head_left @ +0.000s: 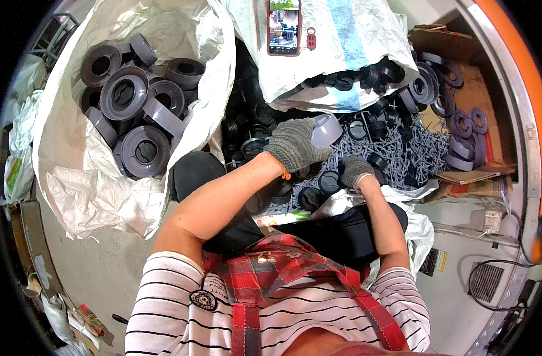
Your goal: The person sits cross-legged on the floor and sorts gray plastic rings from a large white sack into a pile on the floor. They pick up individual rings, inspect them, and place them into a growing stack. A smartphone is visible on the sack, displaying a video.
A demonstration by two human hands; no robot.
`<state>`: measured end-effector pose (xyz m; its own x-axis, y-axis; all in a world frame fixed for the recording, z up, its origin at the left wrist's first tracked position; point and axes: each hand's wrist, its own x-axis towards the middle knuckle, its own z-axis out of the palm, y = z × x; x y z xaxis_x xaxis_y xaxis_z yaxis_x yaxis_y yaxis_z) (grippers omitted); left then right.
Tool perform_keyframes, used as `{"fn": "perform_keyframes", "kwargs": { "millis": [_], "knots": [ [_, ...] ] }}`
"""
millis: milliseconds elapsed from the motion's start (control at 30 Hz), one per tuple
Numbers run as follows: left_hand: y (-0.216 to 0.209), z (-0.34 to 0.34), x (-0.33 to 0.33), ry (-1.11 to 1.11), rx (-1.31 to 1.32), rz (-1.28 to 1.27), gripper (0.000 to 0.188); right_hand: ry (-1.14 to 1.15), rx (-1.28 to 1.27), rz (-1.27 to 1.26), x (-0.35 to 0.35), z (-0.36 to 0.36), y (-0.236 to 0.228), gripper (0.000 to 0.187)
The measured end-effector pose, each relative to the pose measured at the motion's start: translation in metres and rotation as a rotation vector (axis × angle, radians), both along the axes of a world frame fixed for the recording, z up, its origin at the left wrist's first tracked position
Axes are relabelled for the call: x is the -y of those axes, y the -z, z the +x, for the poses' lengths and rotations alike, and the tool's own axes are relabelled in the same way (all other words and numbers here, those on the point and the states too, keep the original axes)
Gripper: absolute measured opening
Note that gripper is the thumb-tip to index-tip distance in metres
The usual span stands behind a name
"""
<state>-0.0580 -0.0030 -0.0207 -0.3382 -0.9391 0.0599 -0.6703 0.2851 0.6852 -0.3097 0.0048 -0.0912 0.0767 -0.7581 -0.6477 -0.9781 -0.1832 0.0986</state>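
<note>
My left hand (296, 144), in a grey knitted glove with an orange band at the wrist, grips a light grey round plastic part (327, 129) over the pile, its fingers closed on the near left side. To the right and nearer me, my gloved right hand (355, 170) is down among the parts with its fingers curled. What it holds, if anything, is hidden. Beside it lie black round caps (330, 181). Beyond the right hand spreads a heap of thin grey plastic pegs (395, 148), with more black parts mixed in.
On the left stands a white woven sack (203, 24) holding several grey flanged rings (145, 151). Another white sack (366, 29) spills black parts at the back; a phone (284, 26) lies on it. More grey rings (461, 124) rest against cardboard (475, 89) at the right.
</note>
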Motion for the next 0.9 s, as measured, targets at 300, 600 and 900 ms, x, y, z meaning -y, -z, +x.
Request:
{"fn": "perform_keyframes", "kwargs": {
  "millis": [300,600,900],
  "knots": [
    [0.002,-0.001,0.001,0.014,-0.001,0.025,0.069,-0.029,0.114,-0.27,-0.007,0.007,-0.021,0.039],
    [0.005,-0.002,0.0,-0.011,-0.01,-0.023,0.066,0.188,0.757,-0.458,-0.008,0.007,-0.033,0.041],
    [0.007,-0.003,0.0,-0.003,0.014,-0.013,0.066,0.025,0.631,-0.405,-0.007,0.005,-0.004,0.037]
  ]
}}
